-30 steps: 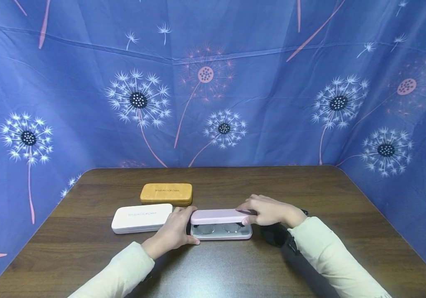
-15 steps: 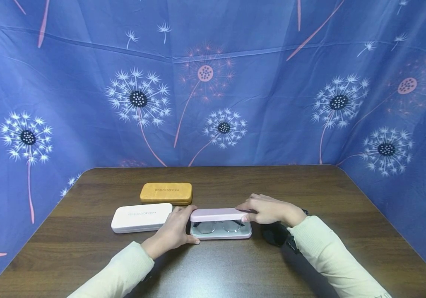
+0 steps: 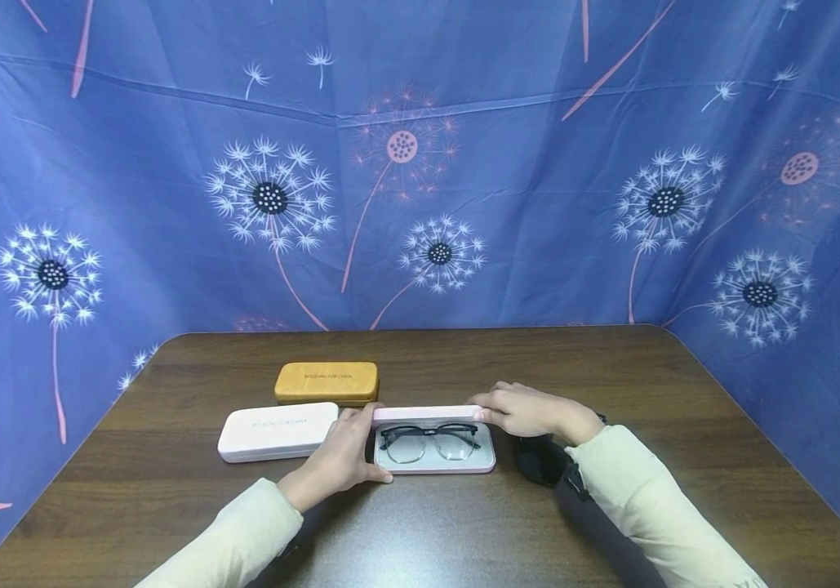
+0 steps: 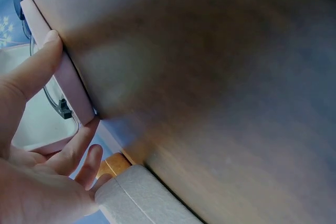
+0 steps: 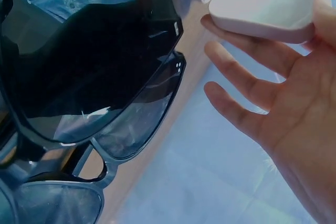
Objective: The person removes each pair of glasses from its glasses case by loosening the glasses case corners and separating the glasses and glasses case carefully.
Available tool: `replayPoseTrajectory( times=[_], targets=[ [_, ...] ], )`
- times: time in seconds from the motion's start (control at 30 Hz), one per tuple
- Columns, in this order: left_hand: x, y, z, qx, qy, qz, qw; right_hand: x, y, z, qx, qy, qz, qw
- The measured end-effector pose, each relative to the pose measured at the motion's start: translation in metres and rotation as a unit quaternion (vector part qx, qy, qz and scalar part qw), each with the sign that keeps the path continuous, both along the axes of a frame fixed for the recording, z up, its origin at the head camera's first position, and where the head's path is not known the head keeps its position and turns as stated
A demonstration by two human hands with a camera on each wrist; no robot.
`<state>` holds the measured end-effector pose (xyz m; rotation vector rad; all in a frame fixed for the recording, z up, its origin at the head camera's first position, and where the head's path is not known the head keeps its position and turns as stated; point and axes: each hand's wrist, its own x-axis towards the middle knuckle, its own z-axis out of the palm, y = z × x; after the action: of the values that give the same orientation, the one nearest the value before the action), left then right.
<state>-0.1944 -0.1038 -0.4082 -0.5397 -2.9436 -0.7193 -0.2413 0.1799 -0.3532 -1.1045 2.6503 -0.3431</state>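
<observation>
A pink glasses case [image 3: 427,469] lies on the table with its lid [image 3: 425,414] tipped back. Inside rest eyeglasses [image 3: 430,431] with a dark upper frame and clear lenses. My left hand [image 3: 341,451] grips the left end of the case; in the left wrist view its thumb [image 4: 42,59] presses the pink front wall [image 4: 73,85]. At the other end my right hand [image 3: 526,410] holds the raised lid by its right corner. The right wrist view shows the lid's pale lining [image 5: 268,3] with thumb and forefinger at its edge, the other fingers spread.
A white glasses case [image 3: 277,431] lies just left of my left hand, with a yellow glasses case [image 3: 326,382] behind it. Dark sunglasses [image 3: 540,461] lie under my right forearm. A blue dandelion-print cloth [image 3: 522,163] hangs behind the wooden table [image 3: 420,531].
The pink case's lid has swung up and back with my right hand, uncovering more of the eyeglasses. My left hand keeps its grip on the case's left end.
</observation>
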Motion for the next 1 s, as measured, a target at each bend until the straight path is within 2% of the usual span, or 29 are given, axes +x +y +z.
replayPoseTrajectory(
  times=[0.27,0.43,0.63,0.77,1.0],
  targets=[
    [-0.001,0.001,0.000,0.011,-0.007,0.008,0.9999,-0.010,0.001,-0.002,-0.018,0.017,-0.022,0.9994],
    [0.000,0.003,-0.001,0.019,-0.012,0.007,0.9997,-0.010,0.001,-0.006,-0.029,0.036,-0.050,0.9977],
    [0.001,0.002,0.000,0.017,-0.018,0.012,0.9996,-0.006,0.003,-0.012,-0.060,0.117,-0.045,0.9904],
    [0.001,0.002,0.000,0.014,-0.017,0.011,0.9997,-0.003,0.004,-0.014,-0.081,0.156,-0.045,0.9835],
    [0.002,0.001,0.001,0.006,-0.008,0.011,0.9999,0.001,0.003,-0.014,-0.101,0.238,-0.038,0.9653]
  ],
)
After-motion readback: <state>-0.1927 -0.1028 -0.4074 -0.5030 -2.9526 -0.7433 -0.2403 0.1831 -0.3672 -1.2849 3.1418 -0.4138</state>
